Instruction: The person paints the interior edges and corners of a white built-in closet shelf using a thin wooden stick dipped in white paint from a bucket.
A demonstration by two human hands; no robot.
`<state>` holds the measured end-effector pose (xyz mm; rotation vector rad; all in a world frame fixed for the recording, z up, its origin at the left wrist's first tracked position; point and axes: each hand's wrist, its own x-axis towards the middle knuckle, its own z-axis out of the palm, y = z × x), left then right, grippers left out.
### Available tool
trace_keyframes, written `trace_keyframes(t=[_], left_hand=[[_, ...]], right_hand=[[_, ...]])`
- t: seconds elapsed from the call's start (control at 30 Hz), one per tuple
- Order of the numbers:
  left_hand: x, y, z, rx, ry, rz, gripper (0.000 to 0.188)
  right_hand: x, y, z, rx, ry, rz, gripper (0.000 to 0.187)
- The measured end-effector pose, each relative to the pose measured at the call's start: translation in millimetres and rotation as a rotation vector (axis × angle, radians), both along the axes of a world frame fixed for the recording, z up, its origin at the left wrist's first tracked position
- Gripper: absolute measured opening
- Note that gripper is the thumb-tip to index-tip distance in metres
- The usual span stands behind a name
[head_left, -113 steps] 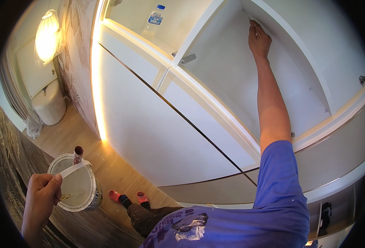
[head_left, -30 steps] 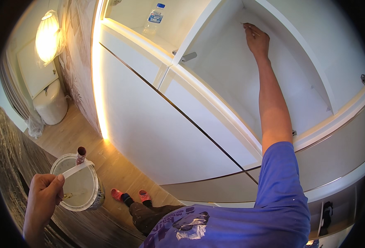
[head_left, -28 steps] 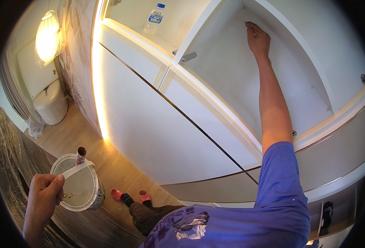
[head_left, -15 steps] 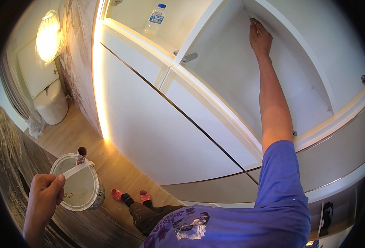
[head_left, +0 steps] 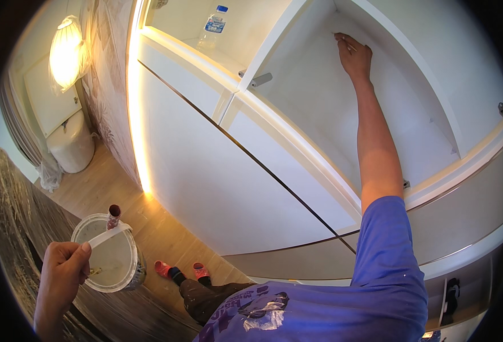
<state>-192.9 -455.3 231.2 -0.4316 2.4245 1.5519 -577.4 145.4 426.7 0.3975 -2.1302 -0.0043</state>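
Note:
My left hand (head_left: 63, 279), at the lower left, is closed around the white strap handle (head_left: 109, 235) of a round pale bucket (head_left: 135, 263). A reddish-brown tube-shaped handle (head_left: 113, 216) stands up at the bucket's far rim; its lower end is hidden. Reaching into an open white cabinet compartment (head_left: 314, 102), my right hand (head_left: 355, 56) pinches a thin tool with a pale handle (head_left: 351, 47). The tool's tip is close to the compartment's inner surface near the far corner. It is too small to tell its exact kind or whether it touches.
A water bottle (head_left: 212, 27) stands in the neighbouring compartment. Metal hinges (head_left: 261, 79) stick out at the cabinet edge. A lit lamp (head_left: 66, 52) hangs at the far left, above a white rounded stool (head_left: 70, 142). A dark wood-grained surface (head_left: 23, 211) lies at left.
My right hand has moved a little left and down from the compartment's far corner with the thin tool. The left hand and bucket have barely shifted.

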Motion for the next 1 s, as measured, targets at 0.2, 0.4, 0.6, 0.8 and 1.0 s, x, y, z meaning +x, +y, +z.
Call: trace_keyframes(t=[0.2,0.4,0.6,0.8,1.0], left_hand=[[-0.3,0.0,-1.1,0.011,0.005,0.0,0.051],[-1.0,1.3,2.2,-0.001,-0.006,-0.006,0.051],[0.3,0.7,1.8,0.004,-0.007,-0.013,0.051],[2.3,0.2,3.7,0.005,-0.029,-0.039,0.049],[3.0,2.6,3.8,-0.037,-0.037,-0.102,0.049]], right_hand=[[-1.8,2.2,1.6,-0.019,0.043,0.045,0.027],[-5.2,-4.5,3.8,-0.069,0.182,0.151,0.026],[-3.8,-6.6,2.9,-0.091,0.173,0.106,0.027],[5.5,-1.6,-1.2,-0.071,0.044,0.052,0.029],[31.9,-23.3,-3.4,-0.108,0.018,-0.032,0.031]])
